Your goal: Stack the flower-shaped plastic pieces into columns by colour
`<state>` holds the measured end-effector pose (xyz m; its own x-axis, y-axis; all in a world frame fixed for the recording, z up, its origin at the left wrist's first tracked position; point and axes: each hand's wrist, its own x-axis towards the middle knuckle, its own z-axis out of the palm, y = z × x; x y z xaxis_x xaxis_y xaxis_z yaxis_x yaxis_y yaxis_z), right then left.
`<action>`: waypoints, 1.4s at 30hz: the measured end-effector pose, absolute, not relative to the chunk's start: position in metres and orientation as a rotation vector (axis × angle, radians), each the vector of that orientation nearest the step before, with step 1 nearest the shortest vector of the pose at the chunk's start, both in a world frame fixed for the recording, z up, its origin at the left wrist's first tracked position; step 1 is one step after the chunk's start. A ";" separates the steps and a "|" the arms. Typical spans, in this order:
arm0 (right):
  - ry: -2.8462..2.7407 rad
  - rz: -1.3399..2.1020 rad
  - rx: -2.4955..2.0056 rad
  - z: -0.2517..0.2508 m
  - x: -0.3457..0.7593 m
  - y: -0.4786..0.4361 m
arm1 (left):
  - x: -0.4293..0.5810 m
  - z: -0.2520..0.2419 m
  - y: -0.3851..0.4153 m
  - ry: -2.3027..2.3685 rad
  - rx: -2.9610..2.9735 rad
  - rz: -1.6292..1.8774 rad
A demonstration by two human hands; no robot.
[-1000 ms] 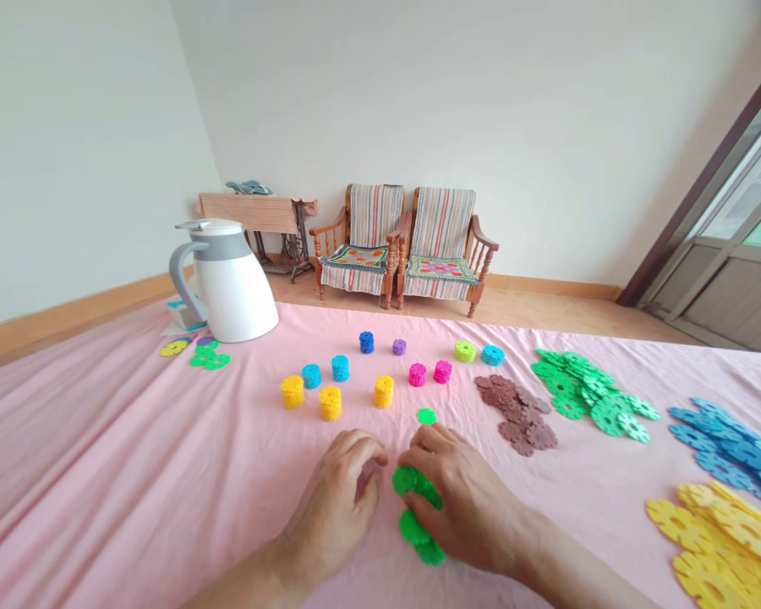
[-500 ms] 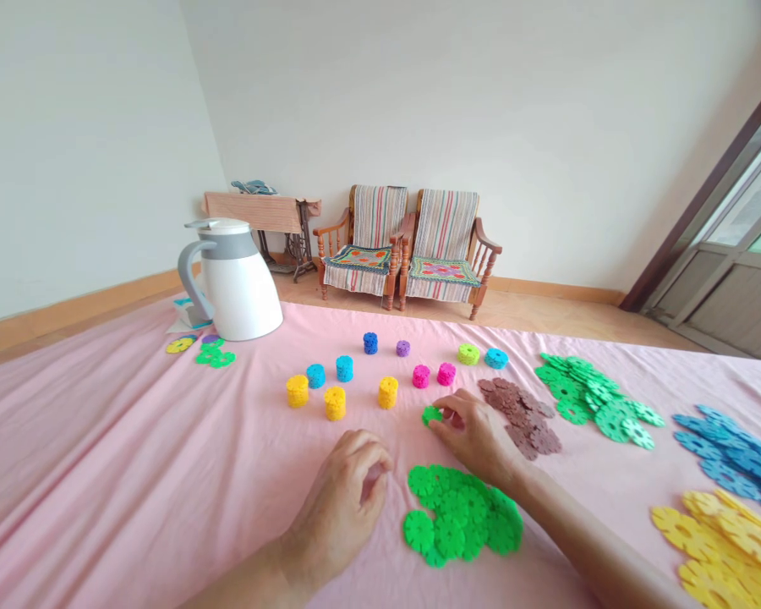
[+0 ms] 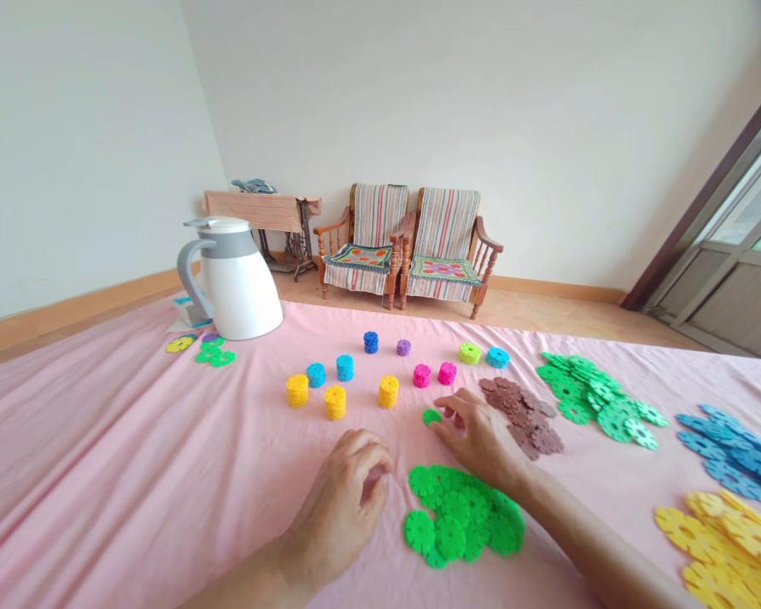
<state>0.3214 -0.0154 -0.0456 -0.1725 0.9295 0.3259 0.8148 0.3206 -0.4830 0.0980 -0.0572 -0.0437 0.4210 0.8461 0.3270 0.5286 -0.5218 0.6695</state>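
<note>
My right hand rests on the pink sheet, its fingertips right beside a single small green snowflake disc. The hand holds nothing that I can see. Below it lies a loose patch of bright green discs, spread flat and overlapping. My left hand sits to the left of that patch, its fingers curled in over an empty-looking gap. Short stacks of discs stand in an arc beyond both hands, among them a yellow stack and a pink stack.
Flat piles lie to the right: brown discs, green discs, blue discs and yellow discs. A white jug stands at the sheet's far left edge, beside a small heap of discs. Wooden armchairs stand beyond.
My right hand has left the green discs and moved up and right to the single disc. The green discs now lie spread in a wider patch. My left hand has barely moved.
</note>
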 end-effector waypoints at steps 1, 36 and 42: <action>-2.025 0.292 -1.522 -0.042 0.322 -0.018 | 0.098 -0.043 -0.057 1.163 2.209 0.898; -2.561 0.253 -1.279 -0.009 0.293 -0.066 | 0.098 -0.044 -0.056 1.163 2.236 0.871; -2.120 0.317 -1.395 -0.023 0.307 -0.040 | 0.097 -0.042 -0.057 1.163 2.229 0.866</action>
